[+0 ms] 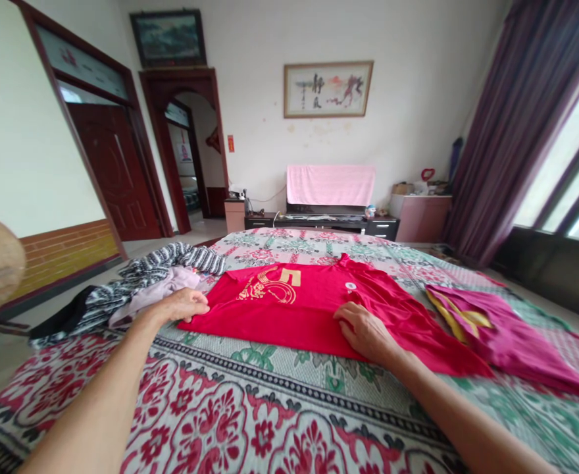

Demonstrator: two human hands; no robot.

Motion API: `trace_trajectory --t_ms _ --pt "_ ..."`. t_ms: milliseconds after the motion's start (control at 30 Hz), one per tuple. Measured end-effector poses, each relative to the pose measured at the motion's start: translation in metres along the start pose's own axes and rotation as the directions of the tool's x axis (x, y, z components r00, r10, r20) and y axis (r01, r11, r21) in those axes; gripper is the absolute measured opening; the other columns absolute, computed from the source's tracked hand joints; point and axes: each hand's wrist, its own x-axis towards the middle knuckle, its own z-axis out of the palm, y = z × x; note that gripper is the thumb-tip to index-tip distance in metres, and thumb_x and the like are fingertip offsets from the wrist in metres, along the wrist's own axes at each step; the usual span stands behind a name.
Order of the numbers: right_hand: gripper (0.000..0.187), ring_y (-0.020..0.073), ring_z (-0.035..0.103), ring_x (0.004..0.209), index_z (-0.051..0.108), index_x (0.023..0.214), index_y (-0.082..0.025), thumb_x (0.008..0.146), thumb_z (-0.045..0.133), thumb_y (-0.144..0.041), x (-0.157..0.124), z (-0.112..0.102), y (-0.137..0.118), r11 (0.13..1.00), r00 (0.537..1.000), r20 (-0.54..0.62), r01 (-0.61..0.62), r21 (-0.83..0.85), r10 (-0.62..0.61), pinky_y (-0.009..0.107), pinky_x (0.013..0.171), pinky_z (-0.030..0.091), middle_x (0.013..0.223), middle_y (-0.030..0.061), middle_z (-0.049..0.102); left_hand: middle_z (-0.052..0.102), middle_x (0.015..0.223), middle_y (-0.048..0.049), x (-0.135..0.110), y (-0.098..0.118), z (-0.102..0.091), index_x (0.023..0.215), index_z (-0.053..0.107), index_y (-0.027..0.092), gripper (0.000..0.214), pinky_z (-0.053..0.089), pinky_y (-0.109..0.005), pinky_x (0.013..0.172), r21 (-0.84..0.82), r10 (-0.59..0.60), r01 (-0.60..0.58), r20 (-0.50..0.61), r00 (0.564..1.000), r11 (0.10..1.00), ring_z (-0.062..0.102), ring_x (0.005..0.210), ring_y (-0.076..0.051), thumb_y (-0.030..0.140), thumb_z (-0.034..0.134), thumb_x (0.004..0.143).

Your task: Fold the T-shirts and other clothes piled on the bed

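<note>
- Floral bedspread (250, 408) fills the foreground; on it, mid-bed, lies the red shirt (299, 316), spread flat
- I see my left hand (185, 304) curled at its sleeve edge, pinching or not I cannot tell; right hand (366, 331) rests flat, fingers loose
- Light, limp cloth, I judge: best pinched at hem or seams

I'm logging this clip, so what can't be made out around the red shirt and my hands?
In the head view:
- gold print on the red shirt: fine detail too small to tell.
- left hand: curled fingers hide whether it pinches the shirt's edge.
- heap of clothes: the striped garment covers what lies beneath.
- white badge: too small to read.
</note>
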Motion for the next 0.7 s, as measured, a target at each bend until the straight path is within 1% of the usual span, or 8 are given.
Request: trace_trajectory --t_ms 100,167,233,300,400,500,567,700 --pt "0.022 0.0186 0.057 0.091 0.062 0.091 -0.019 0.085 0.043 -0.012 0.000 0.000 0.000 1.000 1.000 -0.003 0.004 -0.001 -0.004 0.031 0.083 0.045 0.097 0.0078 0.063 0.056 0.049 0.0005 0.002 -0.003 0.000 0.063 0.066 0.017 0.025 0.034 -0.024 0.048 0.014 0.003 -0.004 0.045 0.999 1.000 0.050 0.050 -0.015 0.040 0.058 0.056" --pt "0.022 0.0186 0.057 0.091 0.062 0.091 -0.019 0.085 0.043 -0.012 0.000 0.000 0.000 1.000 1.000 -0.006 0.007 0.000 -0.007 0.031 0.083 0.045 0.097 0.0078 0.063 0.055 0.049 0.0009 0.003 -0.005 -0.002 0.059 0.064 0.016 0.023 0.034 -0.024 0.048 -0.032 0.026 -0.026 0.029 0.999 0.999 0.047 0.049 -0.014 0.038 0.058 0.055" --pt "0.022 0.0186 0.057 0.091 0.062 0.092 -0.019 0.085 0.043 -0.012 0.000 0.000 0.000 1.000 1.000 -0.006 0.007 0.001 -0.006 0.032 0.083 0.045 0.097 0.0076 0.063 0.055 0.050 0.0015 0.004 -0.005 -0.005 0.062 0.064 0.016 0.024 0.036 -0.025 0.051 -0.100 0.034 -0.037 -0.033 0.999 0.994 0.048 0.051 -0.014 0.039 0.059 0.055" --pt "0.022 0.0187 0.057 0.091 0.062 0.092 -0.019 0.085 0.043 -0.013 0.000 0.000 0.000 1.000 1.000 -0.004 0.004 0.000 -0.004 0.032 0.083 0.045 0.097 0.0075 0.063 0.056 0.053 0.0017 0.004 -0.005 -0.008 0.066 0.065 0.016 0.026 0.040 -0.025 0.054 -0.155 0.037 -0.047 -0.070 0.997 0.987 0.051 0.054 -0.014 0.040 0.060 0.056" --pt "0.022 0.0188 0.057 0.091 0.062 0.092 -0.019 0.085 0.043 -0.012 0.000 0.000 0.001 1.000 1.000 -0.005 0.006 -0.003 -0.006 0.032 0.083 0.045 0.097 0.0078 0.063 0.054 0.054 0.0023 0.000 -0.003 -0.011 0.065 0.061 0.017 0.026 0.040 -0.025 0.055 -0.194 0.028 -0.039 -0.055 0.998 0.980 0.053 0.055 -0.015 0.041 0.062 0.058" --pt "0.022 0.0188 0.057 0.091 0.062 0.093 -0.019 0.085 0.043 -0.013 0.000 0.001 0.002 1.000 1.000 -0.006 0.007 -0.004 -0.007 0.032 0.082 0.045 0.098 0.0081 0.063 0.050 0.050 0.0032 -0.003 0.001 -0.009 0.068 0.058 0.017 0.027 0.033 -0.023 0.048 -0.210 -0.035 0.029 -0.022 0.999 0.977 0.049 0.049 -0.013 0.042 0.062 0.060" --pt "0.022 0.0189 0.057 0.091 0.062 0.093 -0.019 0.085 0.043 -0.013 0.000 0.002 0.003 1.000 1.000 -0.008 0.008 -0.002 -0.008 0.032 0.083 0.045 0.098 0.0082 0.063 0.049 0.050 0.0037 -0.004 0.004 -0.007 0.073 0.058 0.016 0.029 0.031 -0.023 0.047 -0.240 -0.066 0.057 -0.029 0.997 0.969 0.047 0.048 -0.013 0.041 0.063 0.059" --pt "0.022 0.0191 0.057 0.091 0.062 0.092 -0.019 0.085 0.043 -0.012 0.000 0.002 0.003 1.000 1.000 -0.010 0.010 0.010 -0.009 0.032 0.082 0.045 0.098 0.0084 0.063 0.056 0.059 0.0017 -0.004 0.009 -0.004 0.078 0.063 0.015 0.032 0.038 -0.024 0.053 -0.272 -0.014 -0.020 -0.119 0.993 0.962 0.052 0.057 -0.015 0.036 0.066 0.054"
